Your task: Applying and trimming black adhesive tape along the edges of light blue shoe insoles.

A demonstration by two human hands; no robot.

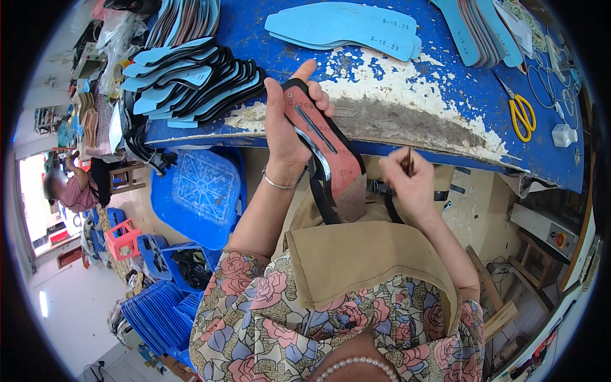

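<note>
My left hand (287, 130) grips a shoe insole (342, 159) with its fingers wrapped round the forefoot edge. It has a pinkish-red face, a black rim and a narrow dark strip along its middle; its lower end hangs in front of my tan apron (363, 251). To the right, apart from the insole, my right hand (414, 184) is closed round a slim brown stick-like thing (407, 163), mostly hidden by the fingers. Left of the insole, on the worktable (286, 67), lies a fanned pile of black-rimmed insoles (191, 89) with blue faces.
Flat blue insole pieces (344, 27) lie at the table's far side, with another stack (474, 32) at far right. Yellow-handled scissors (522, 118) and a small white bottle (564, 135) are at the right. Below the table's left edge stands a blue plastic stool (197, 194).
</note>
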